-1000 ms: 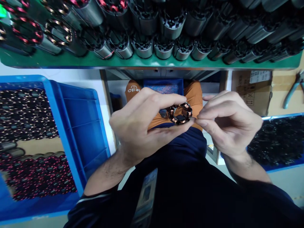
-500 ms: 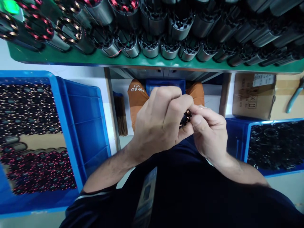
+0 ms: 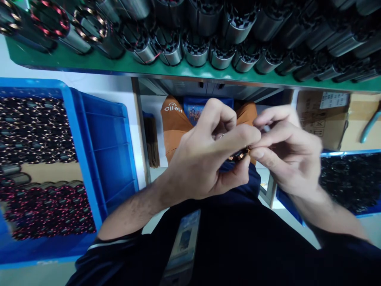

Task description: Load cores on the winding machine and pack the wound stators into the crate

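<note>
My left hand [image 3: 205, 159] is wrapped round a motor stator [image 3: 239, 155] with copper windings, in front of my lap. Most of the stator is hidden behind the fingers; only part of its copper-coloured end shows above the thumb. My right hand [image 3: 293, 157] is beside it on the right, thumb and forefinger pinched together close to the stator's edge. What they grip is too small to make out, and that hand is slightly blurred.
Stators [image 3: 195, 51] stand in rows on the green bench top [image 3: 119, 69] ahead. A blue crate [image 3: 102, 155] of wound stators is at left. At right are a cardboard box [image 3: 318, 115], light-blue-handled pliers [image 3: 369, 127] and a bin of dark parts [image 3: 351, 178].
My right hand has moved right and slightly up, its fingers more stretched out. My left hand has shifted a little right with the stator, its forefinger now reaching further forward.
</note>
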A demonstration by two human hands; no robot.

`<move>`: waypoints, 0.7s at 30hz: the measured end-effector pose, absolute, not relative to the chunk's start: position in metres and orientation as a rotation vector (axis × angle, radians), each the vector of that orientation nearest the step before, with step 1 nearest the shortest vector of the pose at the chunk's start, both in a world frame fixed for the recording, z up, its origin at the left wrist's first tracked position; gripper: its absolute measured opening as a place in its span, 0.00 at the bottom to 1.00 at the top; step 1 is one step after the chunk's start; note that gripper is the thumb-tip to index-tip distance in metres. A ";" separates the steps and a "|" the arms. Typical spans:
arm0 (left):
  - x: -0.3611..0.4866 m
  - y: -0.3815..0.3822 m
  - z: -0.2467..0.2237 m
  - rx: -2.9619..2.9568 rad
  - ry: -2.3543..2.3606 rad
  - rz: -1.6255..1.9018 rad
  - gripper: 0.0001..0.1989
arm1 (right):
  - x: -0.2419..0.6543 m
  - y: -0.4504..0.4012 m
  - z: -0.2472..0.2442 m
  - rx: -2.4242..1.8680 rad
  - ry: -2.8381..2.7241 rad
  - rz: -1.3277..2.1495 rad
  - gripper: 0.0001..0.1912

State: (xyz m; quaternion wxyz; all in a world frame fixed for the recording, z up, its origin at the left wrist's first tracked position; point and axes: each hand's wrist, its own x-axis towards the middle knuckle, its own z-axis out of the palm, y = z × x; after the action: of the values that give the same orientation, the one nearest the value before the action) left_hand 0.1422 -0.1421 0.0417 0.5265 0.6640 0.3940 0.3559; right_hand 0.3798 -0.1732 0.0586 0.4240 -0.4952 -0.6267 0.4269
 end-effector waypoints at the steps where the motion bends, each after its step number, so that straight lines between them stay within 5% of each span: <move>1: 0.140 -0.138 0.038 1.464 0.831 0.751 0.12 | 0.386 -0.169 0.067 -1.234 -1.702 1.014 0.10; 5: 0.135 -0.130 0.011 0.972 0.498 0.390 0.34 | 0.402 -0.163 0.086 -1.270 -1.889 1.123 0.14; 10: 0.138 -0.159 0.001 1.715 0.994 1.052 0.38 | 0.408 -0.173 0.065 -1.362 -1.352 1.681 0.16; 15: 0.144 -0.171 0.023 2.094 0.994 1.108 0.16 | 0.408 -0.174 0.066 -1.337 -1.165 1.812 0.13; 21: 0.148 -0.153 0.049 1.789 1.029 0.847 0.09 | 0.406 -0.171 0.085 -1.345 -1.429 1.627 0.09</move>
State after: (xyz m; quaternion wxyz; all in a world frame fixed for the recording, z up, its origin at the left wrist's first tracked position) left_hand 0.1483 -0.1529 0.0493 0.4398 0.7203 0.4141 0.3411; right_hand 0.4063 -0.1714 0.0850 0.2917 -0.5048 -0.5362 0.6104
